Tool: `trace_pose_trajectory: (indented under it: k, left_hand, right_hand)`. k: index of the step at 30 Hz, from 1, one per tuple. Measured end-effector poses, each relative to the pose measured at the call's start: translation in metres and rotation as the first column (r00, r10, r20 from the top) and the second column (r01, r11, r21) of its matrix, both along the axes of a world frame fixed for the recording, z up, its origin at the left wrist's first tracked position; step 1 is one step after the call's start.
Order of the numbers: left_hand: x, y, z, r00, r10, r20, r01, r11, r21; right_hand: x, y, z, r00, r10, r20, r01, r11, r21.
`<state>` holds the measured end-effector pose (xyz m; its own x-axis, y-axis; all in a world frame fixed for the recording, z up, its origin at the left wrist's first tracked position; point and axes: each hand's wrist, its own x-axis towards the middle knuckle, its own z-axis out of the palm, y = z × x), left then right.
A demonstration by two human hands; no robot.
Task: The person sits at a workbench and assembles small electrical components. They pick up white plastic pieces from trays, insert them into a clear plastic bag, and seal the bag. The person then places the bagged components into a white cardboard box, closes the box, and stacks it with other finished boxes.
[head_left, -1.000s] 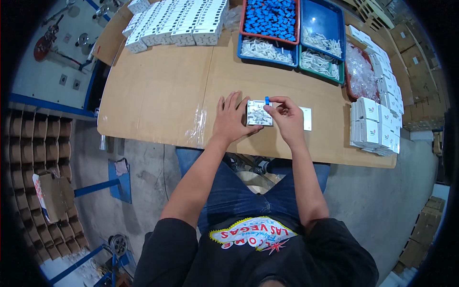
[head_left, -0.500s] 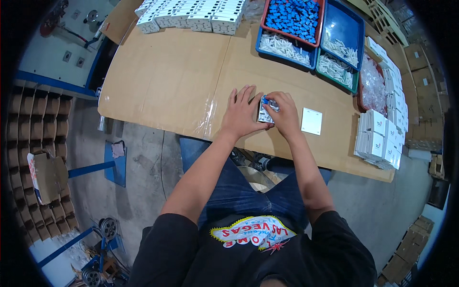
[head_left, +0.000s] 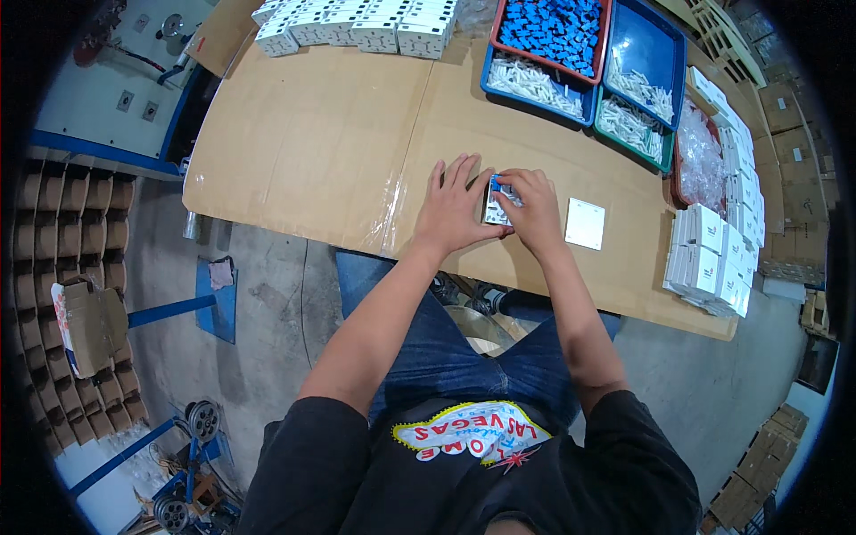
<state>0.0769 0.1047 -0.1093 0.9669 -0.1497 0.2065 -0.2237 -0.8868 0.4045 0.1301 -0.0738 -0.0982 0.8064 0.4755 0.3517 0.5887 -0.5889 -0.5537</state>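
Note:
On the cardboard-covered table, a small white box (head_left: 491, 212) with grey-white parts inside stands between my two hands. My left hand (head_left: 451, 210) braces its left side, thumb bent along the near edge and the other fingers stretched toward the far side. Over the box's right half, my right hand (head_left: 530, 207) has its fingers and thumb drawn together. A small blue piece (head_left: 496, 183) shows at the box's far end, beside the right fingertips. What those fingertips pinch is hidden. To the right of that hand lies a flat white square plate (head_left: 584, 224) with small holes.
Trays at the back right hold small blue pieces (head_left: 548, 36) and white plugs (head_left: 535, 87). Rows of white boxes (head_left: 357, 31) line the far left edge. White packages (head_left: 704, 259) are stacked at right, near a tray of clear plastic bags (head_left: 697, 156).
Both hands stay at the box, with only slight shifts of the right fingers. The whole view has moved a little.

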Motion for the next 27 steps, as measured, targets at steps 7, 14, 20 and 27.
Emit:
trace_pose_trajectory:
  k: [7, 14, 20, 27]
  left_hand:
    - [0.003, 0.002, -0.004, 1.0, -0.009, -0.004, 0.009, 1.0, 0.023]
    - [-0.002, -0.002, 0.005, 1.0, 0.008, 0.005, -0.008, 1.0, -0.027]
    - [-0.002, -0.004, 0.002, 0.999, 0.003, 0.041, -0.003, 1.0, -0.012]
    - [-0.005, -0.005, 0.003, 1.0, 0.006, 0.01, -0.006, 1.0, -0.008]
  right_hand:
    - [-0.026, 0.008, 0.01, 0.975, -0.059, 0.216, 0.106, 0.971, -0.215]
    - [-0.027, -0.04, 0.015, 0.96, -0.268, 0.081, 0.266, 0.963, 0.037]
    - [-0.061, -0.132, -0.004, 0.671, -0.741, -0.005, 0.734, 0.666, -0.137]
    - [-0.063, -0.122, -0.012, 0.653, -0.756, -0.04, 0.742, 0.649, -0.167]
